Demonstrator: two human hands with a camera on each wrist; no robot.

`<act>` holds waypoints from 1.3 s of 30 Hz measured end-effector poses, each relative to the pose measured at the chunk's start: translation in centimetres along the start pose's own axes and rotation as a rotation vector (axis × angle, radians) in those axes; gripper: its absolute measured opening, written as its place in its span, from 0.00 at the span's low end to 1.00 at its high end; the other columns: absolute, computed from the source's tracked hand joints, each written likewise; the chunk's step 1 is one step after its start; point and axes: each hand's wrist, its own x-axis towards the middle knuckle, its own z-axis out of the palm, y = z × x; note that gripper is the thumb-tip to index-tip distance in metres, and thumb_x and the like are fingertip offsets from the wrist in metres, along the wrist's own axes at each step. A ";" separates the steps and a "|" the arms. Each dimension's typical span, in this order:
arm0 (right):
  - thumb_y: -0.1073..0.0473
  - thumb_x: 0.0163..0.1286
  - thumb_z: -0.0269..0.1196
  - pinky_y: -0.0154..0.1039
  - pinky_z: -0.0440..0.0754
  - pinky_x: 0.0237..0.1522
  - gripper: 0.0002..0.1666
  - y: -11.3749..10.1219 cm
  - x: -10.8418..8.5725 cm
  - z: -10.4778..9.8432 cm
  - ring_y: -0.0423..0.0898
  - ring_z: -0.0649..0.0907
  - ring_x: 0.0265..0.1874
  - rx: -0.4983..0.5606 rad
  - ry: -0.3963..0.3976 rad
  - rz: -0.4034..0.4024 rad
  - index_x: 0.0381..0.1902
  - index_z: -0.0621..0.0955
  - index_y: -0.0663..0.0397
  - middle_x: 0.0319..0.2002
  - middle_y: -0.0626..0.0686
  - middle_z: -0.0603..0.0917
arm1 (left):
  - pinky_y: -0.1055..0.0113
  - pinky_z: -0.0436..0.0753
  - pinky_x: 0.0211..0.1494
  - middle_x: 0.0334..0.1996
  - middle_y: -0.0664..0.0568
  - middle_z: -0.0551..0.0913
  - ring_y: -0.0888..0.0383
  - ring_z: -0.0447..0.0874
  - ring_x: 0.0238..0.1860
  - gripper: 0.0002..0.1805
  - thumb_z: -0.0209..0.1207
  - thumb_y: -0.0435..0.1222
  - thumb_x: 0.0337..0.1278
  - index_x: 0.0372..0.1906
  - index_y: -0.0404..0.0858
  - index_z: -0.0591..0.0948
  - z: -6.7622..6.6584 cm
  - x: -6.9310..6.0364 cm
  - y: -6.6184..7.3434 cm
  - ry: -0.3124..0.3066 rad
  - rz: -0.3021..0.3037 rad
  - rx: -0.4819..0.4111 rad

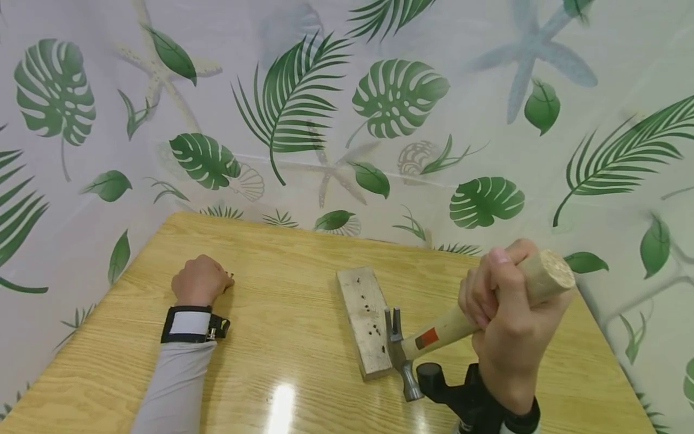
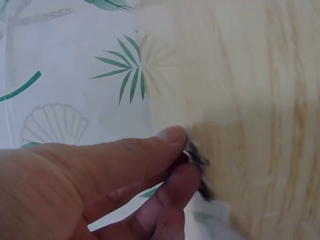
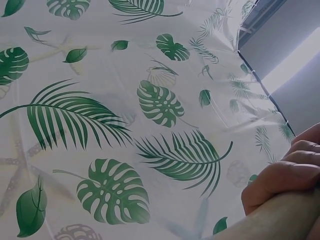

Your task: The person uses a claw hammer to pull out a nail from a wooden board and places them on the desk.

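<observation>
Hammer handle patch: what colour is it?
The patch is red with a dark end; the head view shows it best.

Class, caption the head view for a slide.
Right hand grips a wooden-handled metal claw hammer near a pale rectangular wooden block; left hand pinches small dark pieces.

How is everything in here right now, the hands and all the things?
Left hand: pinching small dark pieces
Right hand: gripping the hammer
Hammer: held aslant, head lower than handle
Wooden block: lying on the table
Dark specks on top: too small to tell
Leafy sheet: hanging behind the table
</observation>
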 end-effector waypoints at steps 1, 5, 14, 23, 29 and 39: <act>0.80 0.67 0.45 0.29 0.51 0.04 0.20 0.1 0.0 0.0 0.39 0.57 0.02 -0.001 -0.002 0.000 0.16 0.61 0.64 0.07 0.48 0.58 | 0.57 0.76 0.24 0.20 0.49 0.83 0.47 0.83 0.25 0.17 0.68 0.41 0.56 0.14 0.41 0.85 -0.2 -0.1 0.1 0.009 0.008 -0.005; 0.80 0.67 0.45 0.29 0.51 0.04 0.19 0.3 0.2 0.2 0.38 0.57 0.02 0.002 -0.010 -0.005 0.16 0.61 0.64 0.07 0.49 0.59 | 0.63 0.71 0.20 0.18 0.52 0.84 0.53 0.78 0.20 0.14 0.67 0.41 0.60 0.21 0.40 0.89 -1.1 -0.4 1.0 0.030 0.095 -0.068; 0.81 0.65 0.44 0.27 0.54 0.05 0.18 2.0 -0.3 1.2 0.37 0.59 0.03 0.025 -0.081 -0.091 0.17 0.61 0.65 0.07 0.48 0.59 | 0.48 0.80 0.57 0.52 0.46 0.87 0.46 0.83 0.53 0.15 0.59 0.41 0.73 0.52 0.39 0.88 1.1 -1.4 5.8 -0.158 0.521 -0.218; 0.80 0.65 0.44 0.26 0.53 0.07 0.17 4.1 -0.3 1.7 0.37 0.58 0.05 0.045 -0.106 -0.192 0.18 0.61 0.66 0.08 0.49 0.57 | 0.51 0.67 0.74 0.72 0.50 0.72 0.47 0.68 0.73 0.25 0.59 0.38 0.72 0.70 0.38 0.75 5.3 -3.4 10.6 -0.347 0.818 -0.224; 0.79 0.64 0.46 0.28 0.53 0.07 0.16 5.4 0.6 0.8 0.38 0.58 0.05 0.011 -0.098 -0.161 0.18 0.61 0.66 0.08 0.49 0.58 | 0.52 0.68 0.74 0.72 0.50 0.72 0.46 0.70 0.72 0.22 0.59 0.35 0.71 0.68 0.38 0.78 6.1 -3.7 11.2 -0.363 0.824 -0.240; 0.68 0.73 0.55 0.34 0.52 0.08 0.11 8.9 3.6 -0.8 0.40 0.57 0.05 -0.157 -0.154 0.098 0.28 0.71 0.57 0.11 0.47 0.60 | 0.56 0.71 0.72 0.71 0.49 0.73 0.49 0.73 0.70 0.21 0.58 0.32 0.71 0.66 0.36 0.79 7.2 -4.1 12.0 -0.384 0.832 -0.248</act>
